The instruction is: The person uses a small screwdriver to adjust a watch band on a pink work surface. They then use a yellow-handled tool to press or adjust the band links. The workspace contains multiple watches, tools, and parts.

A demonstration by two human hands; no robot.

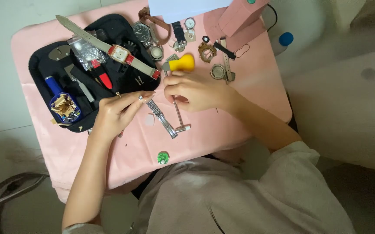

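I see my left hand [117,113] pinching a small pin beside the metal band [161,118] — my right hand [195,90] curled, grips a thin tool [178,110] just above it.

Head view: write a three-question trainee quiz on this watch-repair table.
1. True or false: the yellow-handled tool lies inside the black tool case.
2. Which hand touches the metal watch bracelet's upper end? A left hand B right hand C neither
3. Fill in: the table cover is ____.

Key: 1 false; 2 C, both hands are just above it; 3 pink.
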